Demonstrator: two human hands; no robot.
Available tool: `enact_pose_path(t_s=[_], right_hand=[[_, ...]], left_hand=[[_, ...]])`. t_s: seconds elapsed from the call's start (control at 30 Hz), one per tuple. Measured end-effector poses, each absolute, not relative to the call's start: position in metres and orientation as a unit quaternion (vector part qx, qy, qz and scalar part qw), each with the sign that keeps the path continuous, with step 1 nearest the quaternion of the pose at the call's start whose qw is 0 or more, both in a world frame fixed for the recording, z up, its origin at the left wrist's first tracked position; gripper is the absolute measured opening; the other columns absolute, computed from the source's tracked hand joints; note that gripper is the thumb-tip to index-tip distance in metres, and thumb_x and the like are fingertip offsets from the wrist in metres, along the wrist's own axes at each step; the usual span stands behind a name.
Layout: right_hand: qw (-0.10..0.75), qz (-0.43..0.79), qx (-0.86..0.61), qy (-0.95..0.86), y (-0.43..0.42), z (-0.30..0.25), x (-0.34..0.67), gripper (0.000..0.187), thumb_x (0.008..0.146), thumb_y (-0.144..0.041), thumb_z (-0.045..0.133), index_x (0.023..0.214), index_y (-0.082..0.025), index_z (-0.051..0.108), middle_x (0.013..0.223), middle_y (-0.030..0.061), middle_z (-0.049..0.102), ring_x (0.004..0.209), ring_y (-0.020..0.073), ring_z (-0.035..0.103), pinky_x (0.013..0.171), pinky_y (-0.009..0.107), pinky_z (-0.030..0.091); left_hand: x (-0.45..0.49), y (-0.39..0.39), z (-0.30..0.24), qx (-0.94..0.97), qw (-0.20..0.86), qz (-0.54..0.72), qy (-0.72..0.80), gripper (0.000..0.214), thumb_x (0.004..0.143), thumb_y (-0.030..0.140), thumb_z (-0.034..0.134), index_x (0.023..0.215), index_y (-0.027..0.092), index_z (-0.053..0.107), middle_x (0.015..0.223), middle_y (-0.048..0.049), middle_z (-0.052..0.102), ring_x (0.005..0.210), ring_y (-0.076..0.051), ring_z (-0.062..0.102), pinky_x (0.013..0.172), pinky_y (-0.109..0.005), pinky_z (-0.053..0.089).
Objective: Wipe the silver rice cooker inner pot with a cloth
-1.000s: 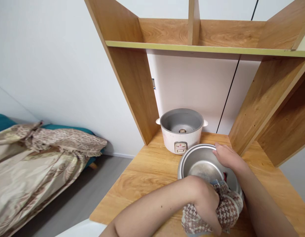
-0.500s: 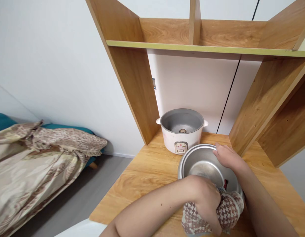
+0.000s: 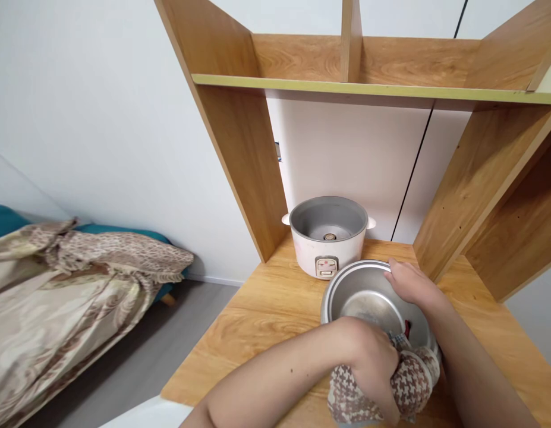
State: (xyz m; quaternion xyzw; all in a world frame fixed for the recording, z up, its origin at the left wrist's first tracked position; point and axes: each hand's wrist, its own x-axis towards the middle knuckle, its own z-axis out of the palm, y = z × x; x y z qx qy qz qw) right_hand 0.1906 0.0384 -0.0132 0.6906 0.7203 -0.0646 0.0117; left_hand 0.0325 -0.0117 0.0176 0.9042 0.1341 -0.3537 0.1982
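A silver rice cooker inner pot [image 3: 368,297] stands on the wooden desk, its opening facing up and toward me. My right hand [image 3: 409,280] grips its far right rim, thumb over the edge. Reaching across the near side, my left hand [image 3: 373,362] is closed on a brown-and-white houndstooth cloth [image 3: 411,380], part of which hangs over the near rim. Some of the cloth, with a small red bit, lies inside the pot; the left fingertips are hidden. Just behind stands the white rice cooker body [image 3: 326,246], lidless, its heating plate showing.
The wooden desk [image 3: 239,321] carries a shelf unit, with an upright panel [image 3: 239,166] on the left and another [image 3: 462,190] on the right. A shelf board [image 3: 368,89] crosses above the cooker. To the left is a sofa covered by a patterned throw [image 3: 79,297].
Hardly anything differs. Both hands, the cloth and the pot stay in nearly the same place, with only a very slight shift of the cloth at the left hand.
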Motion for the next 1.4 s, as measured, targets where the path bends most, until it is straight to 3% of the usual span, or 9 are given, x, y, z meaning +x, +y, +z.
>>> enact_pose_path(t_s=[0.13,0.37,0.67,0.8,0.97,1.23,1.4], right_hand=[[0.011,-0.061,0.689,0.722,0.0378,-0.0144,0.1909,0.032,0.105,-0.039,0.045,0.118,-0.015,0.062,0.108,0.0090,0.071,0.098,0.0214,0.068,0.087,0.040,0.053],[0.014,-0.064,0.683,0.728,0.0388,-0.0152,0.1913,0.030,0.103,-0.031,0.038,0.116,-0.013,0.059,0.113,0.0206,0.072,0.104,0.0302,0.070,0.077,0.035,0.046],[0.016,-0.068,0.683,0.727,0.0387,-0.0133,0.1905,0.032,0.103,-0.032,0.038,0.117,-0.013,0.059,0.114,0.0209,0.072,0.105,0.0317,0.070,0.076,0.035,0.045],[0.015,-0.070,0.683,0.727,0.0382,-0.0134,0.1908,0.032,0.103,-0.032,0.037,0.117,-0.013,0.059,0.114,0.0206,0.072,0.105,0.0313,0.069,0.077,0.035,0.044],[0.019,-0.073,0.686,0.724,0.0380,-0.0124,0.1902,0.031,0.104,-0.032,0.038,0.117,-0.014,0.059,0.114,0.0201,0.072,0.104,0.0294,0.070,0.077,0.034,0.044],[0.018,-0.071,0.683,0.726,0.0378,-0.0110,0.1894,0.031,0.104,-0.032,0.038,0.116,-0.013,0.059,0.113,0.0208,0.072,0.104,0.0304,0.069,0.077,0.035,0.044],[0.017,-0.070,0.682,0.728,0.0393,-0.0137,0.1911,0.031,0.103,-0.032,0.037,0.116,-0.014,0.059,0.113,0.0205,0.072,0.104,0.0310,0.069,0.077,0.035,0.045]], left_hand=[[0.0329,-0.0103,0.0175,0.905,0.202,-0.351,0.132,0.077,0.070,0.067,0.061,0.115,0.006,0.073,0.097,-0.0185,0.077,0.081,-0.030,0.071,0.074,-0.039,0.055],[0.0333,-0.0113,0.0180,0.899,0.204,-0.366,0.127,0.079,0.073,0.066,0.059,0.119,0.004,0.072,0.102,-0.0198,0.077,0.082,-0.029,0.072,0.072,-0.036,0.054],[0.0324,-0.0101,0.0201,0.903,0.210,-0.349,0.134,0.082,0.069,0.070,0.063,0.117,0.005,0.072,0.100,-0.0209,0.077,0.081,-0.031,0.072,0.074,-0.039,0.056],[0.0326,-0.0095,0.0152,0.907,0.224,-0.325,0.150,0.079,0.065,0.068,0.067,0.117,0.010,0.073,0.097,-0.0170,0.078,0.081,-0.032,0.072,0.075,-0.040,0.056],[0.0321,-0.0113,0.0153,0.908,0.205,-0.343,0.128,0.080,0.071,0.070,0.060,0.113,0.003,0.074,0.097,-0.0211,0.077,0.081,-0.030,0.072,0.072,-0.038,0.056],[0.0323,-0.0103,0.0207,0.904,0.203,-0.349,0.141,0.083,0.066,0.070,0.064,0.116,0.005,0.073,0.099,-0.0211,0.077,0.081,-0.031,0.072,0.071,-0.038,0.056],[0.0314,-0.0114,0.0220,0.907,0.198,-0.346,0.138,0.081,0.070,0.070,0.060,0.118,0.005,0.073,0.101,-0.0195,0.077,0.082,-0.029,0.072,0.074,-0.038,0.056]])
